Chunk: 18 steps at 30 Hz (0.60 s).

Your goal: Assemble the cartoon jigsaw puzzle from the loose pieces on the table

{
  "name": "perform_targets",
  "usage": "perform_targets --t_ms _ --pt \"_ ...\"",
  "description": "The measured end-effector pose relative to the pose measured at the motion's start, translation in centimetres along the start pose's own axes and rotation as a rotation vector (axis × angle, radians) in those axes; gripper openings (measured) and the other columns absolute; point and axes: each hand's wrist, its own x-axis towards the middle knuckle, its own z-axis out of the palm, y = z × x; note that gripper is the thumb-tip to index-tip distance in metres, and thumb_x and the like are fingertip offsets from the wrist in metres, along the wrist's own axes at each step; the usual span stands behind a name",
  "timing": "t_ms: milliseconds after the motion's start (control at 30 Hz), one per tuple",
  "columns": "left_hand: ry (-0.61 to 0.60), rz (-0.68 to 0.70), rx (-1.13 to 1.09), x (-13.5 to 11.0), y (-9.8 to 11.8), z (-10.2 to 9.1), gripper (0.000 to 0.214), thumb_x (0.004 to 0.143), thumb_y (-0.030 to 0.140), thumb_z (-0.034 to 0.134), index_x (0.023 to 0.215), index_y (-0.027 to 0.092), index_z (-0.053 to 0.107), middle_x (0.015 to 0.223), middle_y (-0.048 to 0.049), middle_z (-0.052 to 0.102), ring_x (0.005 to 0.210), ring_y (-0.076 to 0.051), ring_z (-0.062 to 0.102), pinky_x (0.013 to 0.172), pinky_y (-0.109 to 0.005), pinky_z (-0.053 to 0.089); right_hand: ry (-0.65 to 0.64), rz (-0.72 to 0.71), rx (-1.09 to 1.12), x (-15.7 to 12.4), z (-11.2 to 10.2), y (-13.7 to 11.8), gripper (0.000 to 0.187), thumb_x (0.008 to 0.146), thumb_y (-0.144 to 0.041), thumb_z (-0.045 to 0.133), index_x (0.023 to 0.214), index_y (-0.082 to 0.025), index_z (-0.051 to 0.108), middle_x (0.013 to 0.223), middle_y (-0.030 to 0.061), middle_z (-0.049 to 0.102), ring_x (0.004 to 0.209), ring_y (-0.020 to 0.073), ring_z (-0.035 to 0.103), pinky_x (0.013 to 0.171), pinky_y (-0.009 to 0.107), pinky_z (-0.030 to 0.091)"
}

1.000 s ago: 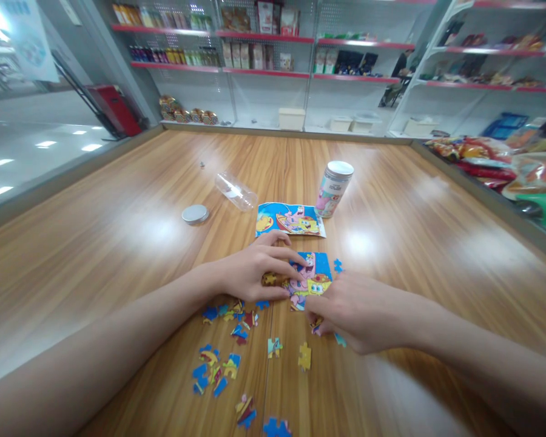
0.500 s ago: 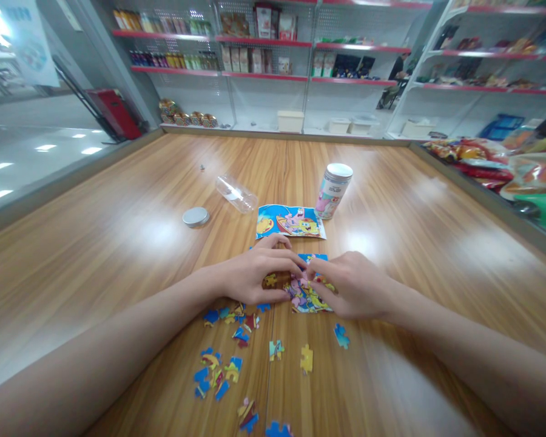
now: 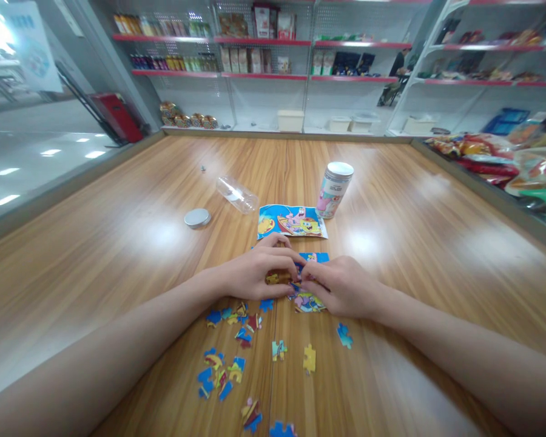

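Head view: joined puzzle point(image 3: 311, 303) partly under left hand point(image 3: 257, 273), grip apart, and right hand point(image 3: 346, 285), grip state unclear.

Your left hand point(image 3: 261, 270) and right hand point(image 3: 348, 286) cover the middle of the joined puzzle point(image 3: 310, 303); whether they pinch anything there is hidden. The bottom edge crops a blue piece point(image 3: 282, 430); a distant speck point(image 3: 203, 169) proves too small to identify.
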Motion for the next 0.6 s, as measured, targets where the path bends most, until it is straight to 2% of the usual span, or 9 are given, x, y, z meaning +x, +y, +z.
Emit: perform_targets --t_ms 200,433,600 --pt "0.02 -0.008 0.035 -0.4 -0.58 -0.31 0.01 0.085 0.028 0.07 0.092 0.02 0.07 0.124 -0.0072 0.066 0.123 -0.025 0.047 0.115 -0.05 0.034 0.008 0.018 -0.007 -0.09 0.02 -0.11 0.021 0.1 -0.034 0.047 0.09 -0.018 0.059 0.071 0.0004 0.066 0.06 0.0123 0.058 0.056 0.026 0.025" --pt "0.034 0.023 0.053 -0.61 -0.82 -0.6 0.011 0.085 0.023 0.07 0.096 0.022 0.072 0.124 -0.0073 0.064 0.123 -0.026 0.047 0.114 -0.05 0.037 -0.016 0.041 -0.022 -0.05 0.0 -0.17 0.025 0.101 -0.036 0.045 0.091 -0.019 0.06 0.071 0.0012 0.067 0.062 0.0129 0.059 0.056 0.026 0.023" --pt "0.037 0.045 0.048 -0.61 -1.07 -0.5 0.012 0.084 0.02 0.07 0.095 0.023 0.073 0.123 -0.0071 0.063 0.123 -0.025 0.049 0.113 -0.05 0.038 -0.029 0.074 -0.044 -0.19 -0.13 -0.35 0.026 0.101 -0.037 0.045 0.116 -0.022 0.058 0.073 0.0007 0.068 0.061 0.0143 0.06 0.055 0.026 0.024"
